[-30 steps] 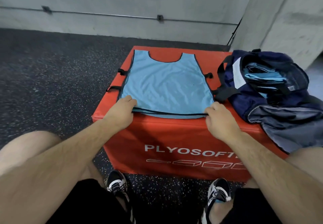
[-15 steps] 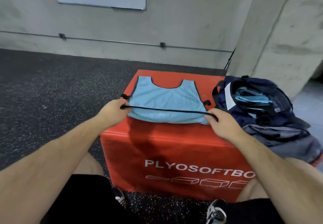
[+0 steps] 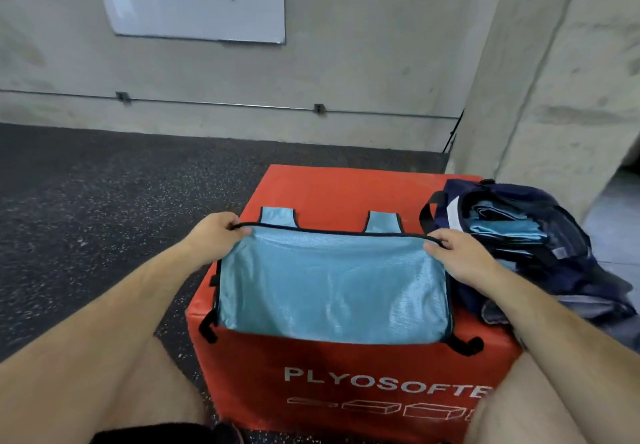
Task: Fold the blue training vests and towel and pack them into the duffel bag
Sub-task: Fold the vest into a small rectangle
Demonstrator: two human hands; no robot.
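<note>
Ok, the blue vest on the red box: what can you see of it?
The training vest is light blue, shiny mesh-looking fabric with black edging. It lies folded in half on the red plyo box, with its fold at the near edge and black side tabs hanging over the front. Two shoulder straps poke out beyond the doubled-over hem. The left hand and right hand each pinch a hem corner.

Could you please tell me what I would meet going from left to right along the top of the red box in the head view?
left hand pinching the hem → blue vest folded over → right hand pinching the hem → duffel bag, open, with folded blue fabric inside
</note>
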